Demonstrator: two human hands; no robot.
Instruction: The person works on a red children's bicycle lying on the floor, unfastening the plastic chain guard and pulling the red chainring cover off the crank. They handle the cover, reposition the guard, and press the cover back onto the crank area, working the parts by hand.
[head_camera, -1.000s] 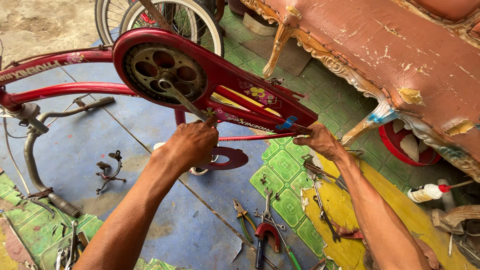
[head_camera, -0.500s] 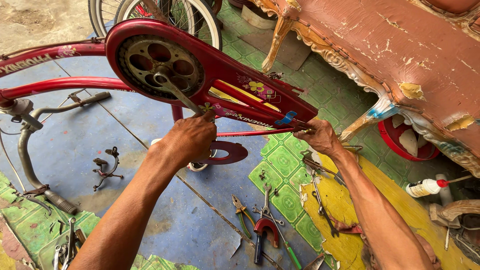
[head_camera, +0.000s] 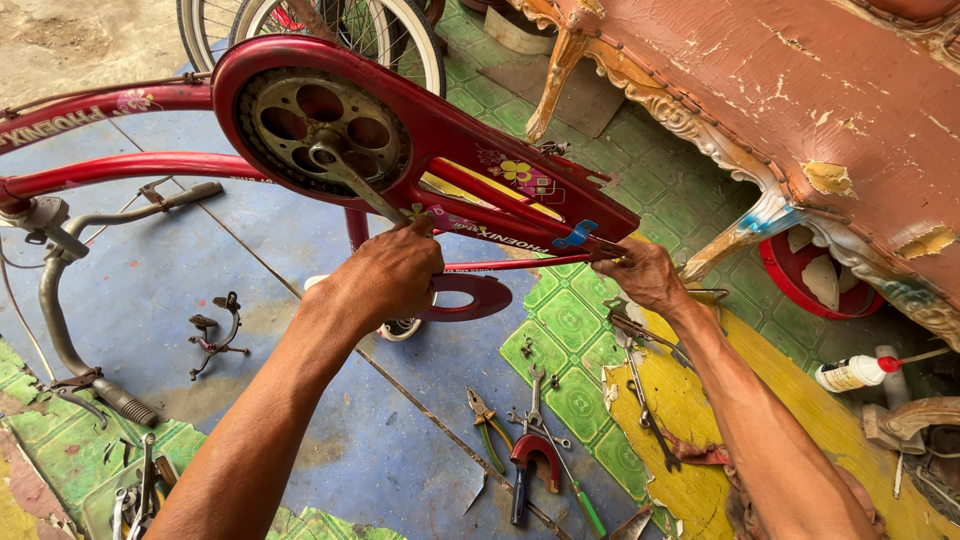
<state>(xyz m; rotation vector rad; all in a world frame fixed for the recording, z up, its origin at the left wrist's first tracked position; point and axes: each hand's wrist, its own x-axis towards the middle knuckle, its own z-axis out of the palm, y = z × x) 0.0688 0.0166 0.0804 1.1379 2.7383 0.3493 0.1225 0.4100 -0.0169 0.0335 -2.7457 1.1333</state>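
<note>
A red bicycle frame (head_camera: 130, 165) lies upside down, its red chain guard (head_camera: 450, 130) and chainring (head_camera: 325, 125) in the upper middle. My left hand (head_camera: 395, 275) grips the end of the metal crank arm (head_camera: 360, 185) where the pedal sits. My right hand (head_camera: 645, 275) pinches the rear tip of the chain guard beside a blue clip (head_camera: 577, 236), near the thin red stay (head_camera: 510, 265).
Pliers (head_camera: 487, 425), wrenches (head_camera: 535, 395) and a green-handled screwdriver (head_camera: 585, 505) lie on the tiled floor below. A bicycle wheel (head_camera: 400, 30) stands behind. A worn red sofa (head_camera: 800, 90) fills the right. A white bottle with a red cap (head_camera: 855, 372) lies by it. Handlebars (head_camera: 70, 290) rest at left.
Both hands have stayed on the crank and guard tip. The view has shifted slightly, and my left hand has crept a little up the crank end.
</note>
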